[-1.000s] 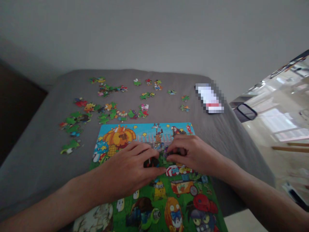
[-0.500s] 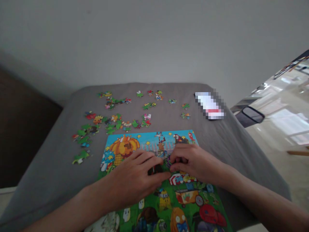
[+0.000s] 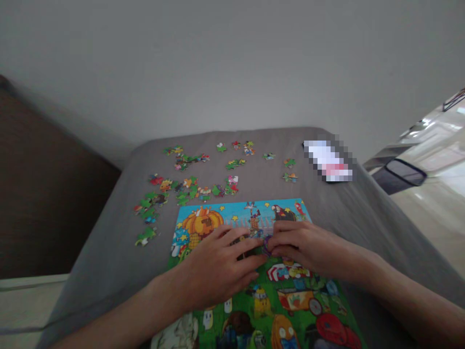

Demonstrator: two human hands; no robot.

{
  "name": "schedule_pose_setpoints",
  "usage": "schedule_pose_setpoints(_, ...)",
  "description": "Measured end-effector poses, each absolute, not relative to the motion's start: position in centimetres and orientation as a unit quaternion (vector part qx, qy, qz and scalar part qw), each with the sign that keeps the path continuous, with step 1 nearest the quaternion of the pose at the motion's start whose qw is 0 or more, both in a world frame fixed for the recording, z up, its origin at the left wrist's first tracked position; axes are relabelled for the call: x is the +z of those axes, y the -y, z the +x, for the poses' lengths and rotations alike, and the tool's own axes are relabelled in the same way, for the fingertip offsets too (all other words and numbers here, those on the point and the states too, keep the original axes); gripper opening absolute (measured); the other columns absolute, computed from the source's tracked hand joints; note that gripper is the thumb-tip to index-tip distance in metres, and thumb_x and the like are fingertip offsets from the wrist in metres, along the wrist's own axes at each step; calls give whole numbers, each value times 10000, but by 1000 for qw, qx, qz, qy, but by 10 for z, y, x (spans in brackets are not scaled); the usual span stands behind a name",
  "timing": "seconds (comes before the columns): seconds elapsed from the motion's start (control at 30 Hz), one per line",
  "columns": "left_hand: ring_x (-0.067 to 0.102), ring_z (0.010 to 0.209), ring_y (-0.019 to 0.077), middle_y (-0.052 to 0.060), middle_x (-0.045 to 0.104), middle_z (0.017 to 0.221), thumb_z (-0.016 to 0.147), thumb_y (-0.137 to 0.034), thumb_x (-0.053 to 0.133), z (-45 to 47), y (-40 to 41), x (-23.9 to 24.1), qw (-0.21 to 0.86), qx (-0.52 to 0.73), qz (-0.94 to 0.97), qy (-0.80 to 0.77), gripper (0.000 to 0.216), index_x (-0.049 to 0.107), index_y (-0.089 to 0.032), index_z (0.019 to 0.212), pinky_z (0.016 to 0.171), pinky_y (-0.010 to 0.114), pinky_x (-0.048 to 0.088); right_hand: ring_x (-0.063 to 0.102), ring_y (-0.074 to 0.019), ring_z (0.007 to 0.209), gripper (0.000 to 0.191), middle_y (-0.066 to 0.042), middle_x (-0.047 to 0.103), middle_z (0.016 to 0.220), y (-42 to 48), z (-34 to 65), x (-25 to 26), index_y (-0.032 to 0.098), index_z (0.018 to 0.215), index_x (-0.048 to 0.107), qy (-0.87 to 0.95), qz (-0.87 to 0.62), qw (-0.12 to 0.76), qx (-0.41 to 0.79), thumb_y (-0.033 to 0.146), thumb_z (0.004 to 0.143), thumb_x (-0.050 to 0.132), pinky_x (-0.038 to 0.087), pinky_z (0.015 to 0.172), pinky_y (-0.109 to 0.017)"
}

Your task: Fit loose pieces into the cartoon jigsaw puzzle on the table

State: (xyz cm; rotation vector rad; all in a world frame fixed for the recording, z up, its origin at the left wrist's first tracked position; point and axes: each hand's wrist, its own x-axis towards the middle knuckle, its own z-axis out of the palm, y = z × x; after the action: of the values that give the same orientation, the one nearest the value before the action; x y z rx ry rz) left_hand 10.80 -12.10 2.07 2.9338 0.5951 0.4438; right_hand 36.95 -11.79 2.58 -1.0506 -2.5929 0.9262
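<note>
A colourful cartoon jigsaw puzzle [image 3: 198, 220], with a pumpkin house, small figures and a cart, lies in front of me. My left hand [image 3: 227, 264] rests over its upper middle, fingers apart and palm down. Facing it from the right, my right hand [image 3: 296, 245] has thumb and fingers pinched at a purple-patterned puzzle piece [image 3: 267, 245]. My fingers cover most of that piece, and I cannot tell how it sits against its neighbours. Dark printed parts show between the fingers of my left hand.
Loose puzzle pieces [image 3: 189, 189] are scattered beyond and left of the puzzle on a grey cloth-covered table [image 3: 105, 242]. A phone [image 3: 329, 162] with a blurred screen lies at the back right. A pale wall [image 3: 232, 68] rises behind the table.
The whole view has shifted, so the table and hands appear farther right. Both hands stay at the same part of the puzzle, with only slight finger movement.
</note>
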Motion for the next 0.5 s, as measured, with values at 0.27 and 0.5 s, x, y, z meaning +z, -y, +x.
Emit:
schedule_pose_setpoints(0.27, 550, 1327, 261, 71, 669, 1415, 1072, -282, 445, 65, 45, 16, 30, 185, 887, -423, 358, 638, -212, 1365, 1176, 502, 402, 657, -128, 754, 166, -27, 728, 861, 120, 368, 34, 167, 957, 755, 871, -356, 206, 268, 184, 1020, 602, 491, 704, -254)
schedule_pose_setpoints(0.5, 603, 1291, 317, 61, 727, 1314, 1036, -334, 527, 63, 12, 7, 57, 165, 882, -439, 319, 702, -252, 1289, 1102, 573, 450, 494, -68, 514, 148, 34, 645, 643, 109, 379, 42, 155, 888, 755, 798, -456, 337, 202, 222, 974, 655, 399, 536, -218)
